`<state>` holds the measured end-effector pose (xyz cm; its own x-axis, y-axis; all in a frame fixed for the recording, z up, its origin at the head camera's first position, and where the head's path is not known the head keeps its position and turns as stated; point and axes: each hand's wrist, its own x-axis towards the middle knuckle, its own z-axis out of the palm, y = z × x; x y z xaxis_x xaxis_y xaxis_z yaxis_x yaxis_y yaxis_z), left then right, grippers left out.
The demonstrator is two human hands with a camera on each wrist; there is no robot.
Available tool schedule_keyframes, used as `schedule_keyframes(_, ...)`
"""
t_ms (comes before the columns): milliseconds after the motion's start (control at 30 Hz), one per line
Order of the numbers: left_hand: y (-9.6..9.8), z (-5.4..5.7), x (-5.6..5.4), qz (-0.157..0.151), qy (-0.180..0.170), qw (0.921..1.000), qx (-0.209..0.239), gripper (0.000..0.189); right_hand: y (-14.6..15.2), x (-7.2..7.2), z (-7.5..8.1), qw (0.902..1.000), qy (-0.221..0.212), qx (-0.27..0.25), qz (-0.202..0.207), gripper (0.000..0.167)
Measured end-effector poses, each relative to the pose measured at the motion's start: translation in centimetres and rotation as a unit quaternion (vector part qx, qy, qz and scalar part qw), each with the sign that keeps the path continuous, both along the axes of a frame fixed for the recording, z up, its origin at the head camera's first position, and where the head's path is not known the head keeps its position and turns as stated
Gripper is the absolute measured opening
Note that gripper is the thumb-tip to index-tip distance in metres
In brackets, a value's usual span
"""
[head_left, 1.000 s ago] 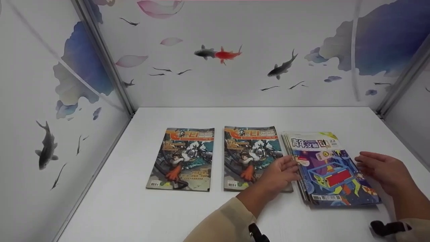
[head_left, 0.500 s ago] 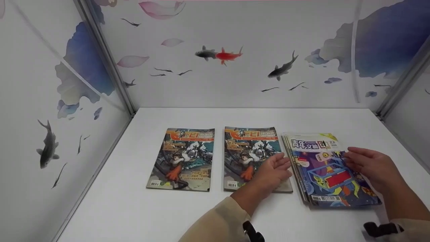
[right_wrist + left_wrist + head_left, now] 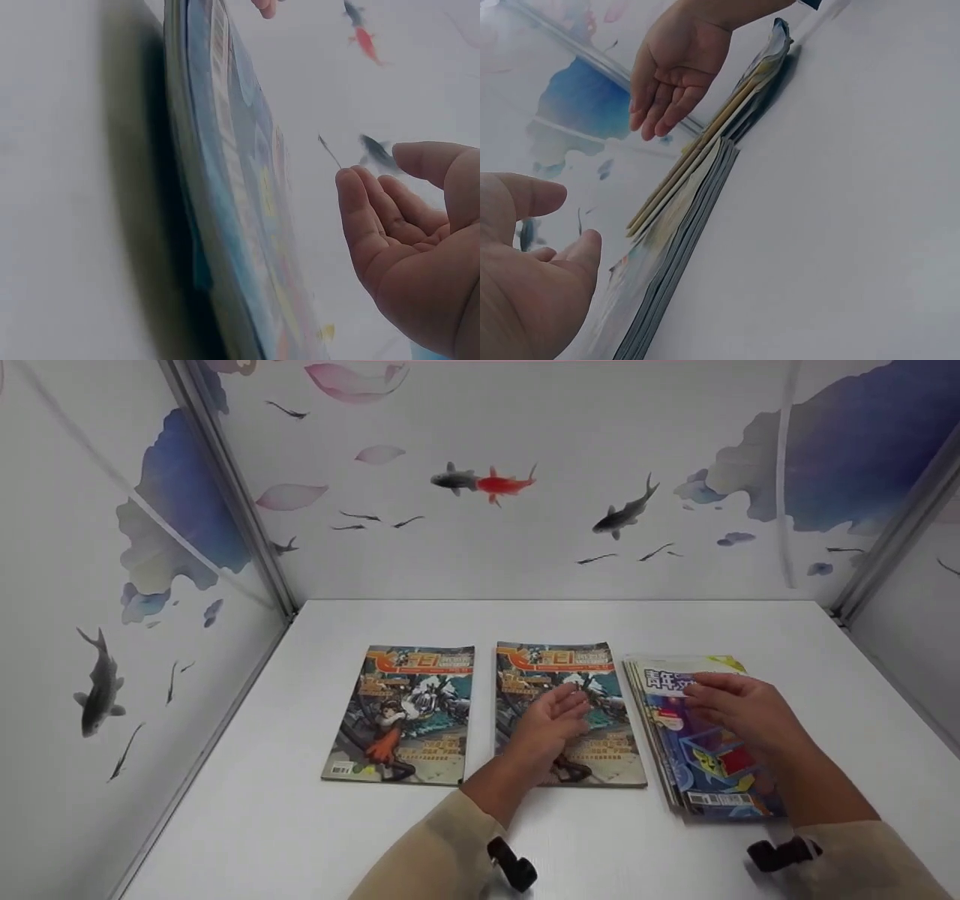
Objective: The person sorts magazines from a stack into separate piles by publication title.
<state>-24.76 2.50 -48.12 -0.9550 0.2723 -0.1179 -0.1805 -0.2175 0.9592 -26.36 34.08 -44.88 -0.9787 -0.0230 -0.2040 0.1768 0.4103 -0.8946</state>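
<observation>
My left hand hovers over the middle magazine pile, its fingers loosely bent and holding nothing. That pile's cover shows a figure in an orange skirt, and the left wrist view reveals several copies stacked in it. Over the right-hand stack of magazines, with its purple-blue cover, is my right hand, also holding nothing. In the right wrist view its thumb and fingers stand apart above the stack. Part of that cover is hidden behind the hand and forearm. A matching orange-skirt magazine lies farther left.
All the magazines lie in a row on a white table. White panels with painted fish and petals enclose the back and sides. A dark strap device sits on the left sleeve, another on the right.
Both hands have moved left: the left from the gap beside the right stack to over the middle pile, the right from the stack's right edge to above its cover. The magazines stay put.
</observation>
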Motion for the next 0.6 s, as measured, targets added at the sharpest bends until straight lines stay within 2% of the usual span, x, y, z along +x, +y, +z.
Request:
schedule_keyframes(133,-2.5,0.2,-0.4,-0.003,0.008,1.0,0.0,0.07,-2.2,-0.5,0.4,0.9997,-0.024,0.004,-0.007,0.093)
schedule_keyframes(300,-5.8,0.4,-0.6,0.0,0.021,0.9998,-0.001,0.07,-4.1,-0.9,0.5,0.9993,-0.018,-0.028,0.015,0.083)
schedule_keyframes(467,-9.0,0.1,-1.0,0.02,0.038,0.999,-0.012,0.069,-5.8,-1.2,0.2,0.996,0.012,-0.073,0.05,0.073)
schedule_keyframes(600,-11.0,-0.1,-1.3,0.048,0.033,0.9982,-0.014,0.068,-7.2,-1.6,0.2,0.9926,0.014,-0.107,0.055,0.068)
